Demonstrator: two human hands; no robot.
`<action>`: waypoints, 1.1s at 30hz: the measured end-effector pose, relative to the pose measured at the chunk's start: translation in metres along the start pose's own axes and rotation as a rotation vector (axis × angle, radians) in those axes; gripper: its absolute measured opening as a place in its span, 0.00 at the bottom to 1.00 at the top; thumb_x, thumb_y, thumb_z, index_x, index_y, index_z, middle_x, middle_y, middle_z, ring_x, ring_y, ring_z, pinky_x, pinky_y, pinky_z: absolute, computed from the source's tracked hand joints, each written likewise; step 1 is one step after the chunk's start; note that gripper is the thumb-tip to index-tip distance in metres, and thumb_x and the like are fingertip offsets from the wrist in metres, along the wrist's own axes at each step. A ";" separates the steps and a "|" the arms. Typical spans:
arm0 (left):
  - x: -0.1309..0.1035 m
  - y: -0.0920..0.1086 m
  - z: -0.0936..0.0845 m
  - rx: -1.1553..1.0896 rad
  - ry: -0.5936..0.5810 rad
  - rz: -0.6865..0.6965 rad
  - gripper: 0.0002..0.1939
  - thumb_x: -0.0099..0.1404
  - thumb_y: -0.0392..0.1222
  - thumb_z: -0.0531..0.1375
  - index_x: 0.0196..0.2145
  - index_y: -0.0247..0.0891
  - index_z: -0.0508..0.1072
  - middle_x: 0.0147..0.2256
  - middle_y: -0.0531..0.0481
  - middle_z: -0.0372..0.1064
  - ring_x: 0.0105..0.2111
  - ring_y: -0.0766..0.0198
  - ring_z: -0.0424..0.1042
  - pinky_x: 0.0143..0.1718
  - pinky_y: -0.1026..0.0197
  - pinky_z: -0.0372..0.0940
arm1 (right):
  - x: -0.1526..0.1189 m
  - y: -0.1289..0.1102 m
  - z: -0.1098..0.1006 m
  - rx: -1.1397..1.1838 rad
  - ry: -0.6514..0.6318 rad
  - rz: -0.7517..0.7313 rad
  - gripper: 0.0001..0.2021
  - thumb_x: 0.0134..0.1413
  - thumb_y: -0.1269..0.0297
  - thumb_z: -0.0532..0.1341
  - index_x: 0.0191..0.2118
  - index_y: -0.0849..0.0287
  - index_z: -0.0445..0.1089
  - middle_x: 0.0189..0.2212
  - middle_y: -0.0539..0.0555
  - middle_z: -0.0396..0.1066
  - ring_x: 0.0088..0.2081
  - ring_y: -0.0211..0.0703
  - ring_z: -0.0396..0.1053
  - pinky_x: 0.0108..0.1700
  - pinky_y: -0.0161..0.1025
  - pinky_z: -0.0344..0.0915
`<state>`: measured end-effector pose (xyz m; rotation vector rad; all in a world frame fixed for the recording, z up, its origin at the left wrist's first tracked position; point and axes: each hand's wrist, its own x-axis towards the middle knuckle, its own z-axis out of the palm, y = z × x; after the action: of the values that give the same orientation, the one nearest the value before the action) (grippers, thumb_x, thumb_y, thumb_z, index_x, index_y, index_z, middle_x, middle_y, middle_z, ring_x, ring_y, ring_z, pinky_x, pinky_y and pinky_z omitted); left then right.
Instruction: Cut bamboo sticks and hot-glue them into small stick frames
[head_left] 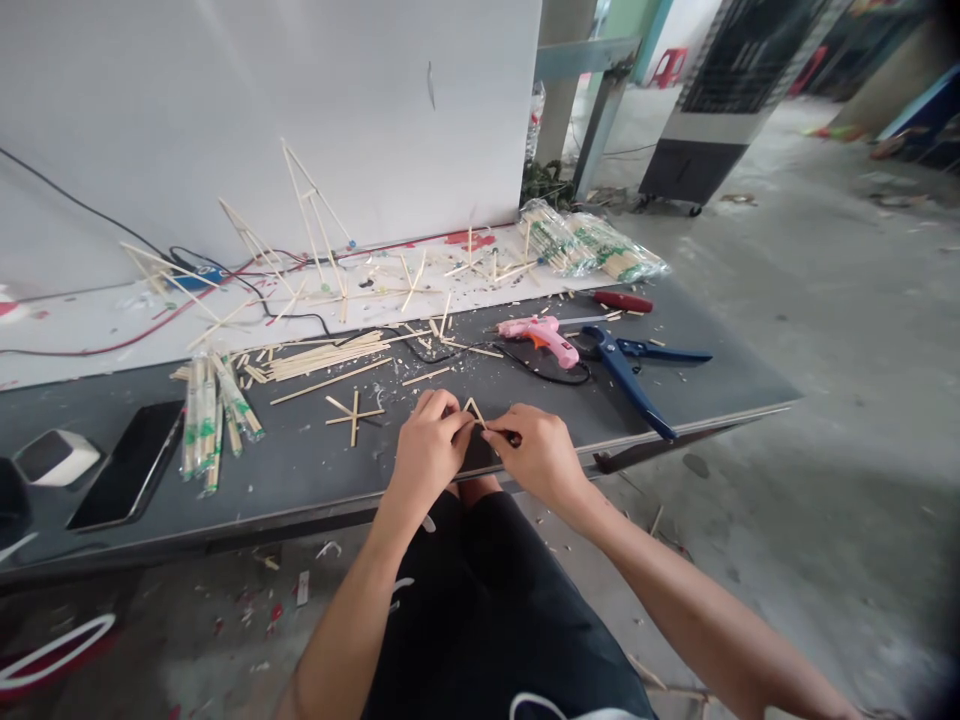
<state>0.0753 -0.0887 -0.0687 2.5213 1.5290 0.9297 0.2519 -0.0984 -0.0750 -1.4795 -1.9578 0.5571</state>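
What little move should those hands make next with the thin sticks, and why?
Perhaps gently steady the thin sticks at their pointed end: the left hand and right hand pinch them close together, while the pink glue gun lies on the table. Whether glue joins them is too small to tell.

Left hand (431,435) and right hand (538,445) close together, fingertips (496,438) pinched, both forearms (346,600) angled inward

Legible txt & nos.: none. Clear stick pkgs (616,247), upper R of view, bear green print (636,262), too sm. & blurred to read; wrapped stick bundles (199,415), L side of view, bear similar print, likewise illeg.
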 end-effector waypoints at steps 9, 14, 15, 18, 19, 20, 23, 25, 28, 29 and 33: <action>-0.001 -0.001 0.001 0.021 -0.005 0.024 0.11 0.69 0.34 0.58 0.32 0.38 0.79 0.34 0.46 0.67 0.37 0.60 0.66 0.37 0.60 0.65 | 0.001 -0.001 -0.001 -0.003 -0.018 -0.003 0.07 0.58 0.69 0.64 0.34 0.54 0.81 0.28 0.51 0.73 0.29 0.39 0.67 0.34 0.35 0.59; -0.006 0.000 0.000 -0.013 0.041 -0.021 0.08 0.69 0.36 0.59 0.39 0.38 0.79 0.37 0.46 0.69 0.39 0.59 0.68 0.39 0.59 0.66 | -0.003 -0.001 0.001 -0.032 0.032 -0.025 0.06 0.58 0.69 0.65 0.36 0.55 0.80 0.28 0.51 0.72 0.31 0.40 0.69 0.35 0.35 0.61; -0.009 0.001 -0.002 -0.013 0.067 -0.052 0.08 0.69 0.37 0.59 0.42 0.38 0.79 0.38 0.45 0.70 0.40 0.58 0.69 0.40 0.59 0.67 | -0.005 -0.002 0.001 -0.043 0.052 -0.030 0.06 0.59 0.68 0.64 0.36 0.55 0.80 0.29 0.52 0.73 0.31 0.41 0.69 0.36 0.36 0.61; -0.022 0.006 -0.008 0.065 0.125 -0.174 0.10 0.69 0.42 0.60 0.43 0.38 0.79 0.38 0.44 0.70 0.40 0.56 0.69 0.40 0.56 0.67 | -0.012 -0.006 0.001 -0.112 0.092 -0.061 0.08 0.61 0.62 0.63 0.37 0.57 0.80 0.30 0.54 0.73 0.34 0.44 0.70 0.38 0.38 0.63; -0.027 0.008 -0.010 0.103 0.132 -0.204 0.10 0.68 0.43 0.61 0.41 0.38 0.80 0.38 0.44 0.70 0.40 0.55 0.68 0.40 0.55 0.67 | -0.014 -0.008 0.001 -0.146 0.095 -0.074 0.08 0.60 0.62 0.63 0.36 0.58 0.79 0.30 0.55 0.73 0.35 0.45 0.70 0.39 0.39 0.63; -0.031 0.011 -0.011 0.132 0.132 -0.222 0.09 0.68 0.43 0.61 0.39 0.38 0.81 0.37 0.43 0.70 0.39 0.55 0.67 0.40 0.54 0.67 | -0.016 -0.010 0.001 -0.179 0.092 -0.083 0.07 0.60 0.63 0.64 0.36 0.58 0.79 0.31 0.56 0.73 0.35 0.46 0.70 0.40 0.40 0.63; -0.042 0.018 -0.012 0.140 0.122 -0.232 0.08 0.67 0.41 0.61 0.38 0.38 0.81 0.36 0.44 0.70 0.37 0.55 0.66 0.39 0.54 0.67 | -0.018 -0.013 0.002 -0.238 0.075 -0.088 0.07 0.59 0.70 0.62 0.35 0.59 0.79 0.30 0.56 0.73 0.35 0.46 0.69 0.40 0.40 0.63; -0.045 0.020 -0.009 0.115 0.126 -0.233 0.08 0.67 0.38 0.61 0.38 0.37 0.81 0.35 0.44 0.71 0.36 0.56 0.66 0.39 0.54 0.67 | -0.018 -0.013 0.002 -0.242 0.067 -0.087 0.10 0.60 0.72 0.60 0.33 0.58 0.79 0.29 0.56 0.73 0.34 0.45 0.69 0.38 0.39 0.62; -0.047 0.021 -0.005 0.092 0.154 -0.231 0.08 0.67 0.37 0.60 0.39 0.36 0.81 0.35 0.44 0.70 0.37 0.56 0.66 0.39 0.55 0.66 | -0.016 -0.012 0.003 -0.235 0.060 -0.089 0.10 0.61 0.72 0.59 0.33 0.58 0.79 0.29 0.55 0.73 0.34 0.44 0.69 0.38 0.38 0.61; -0.047 0.021 -0.004 0.088 0.164 -0.228 0.08 0.67 0.37 0.60 0.39 0.36 0.80 0.35 0.44 0.70 0.37 0.56 0.67 0.40 0.54 0.66 | -0.016 -0.011 0.003 -0.233 0.058 -0.085 0.10 0.61 0.72 0.59 0.33 0.58 0.79 0.29 0.55 0.73 0.34 0.43 0.69 0.38 0.38 0.61; -0.049 0.021 -0.003 0.098 0.179 -0.218 0.09 0.67 0.37 0.60 0.42 0.37 0.80 0.34 0.44 0.70 0.38 0.56 0.67 0.41 0.55 0.66 | -0.011 -0.013 0.001 -0.236 0.066 -0.107 0.07 0.60 0.71 0.61 0.38 0.59 0.78 0.31 0.55 0.72 0.36 0.45 0.68 0.39 0.39 0.61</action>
<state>0.0740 -0.1403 -0.0822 2.3233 1.8996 1.0961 0.2443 -0.1123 -0.0695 -1.5006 -2.0925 0.2332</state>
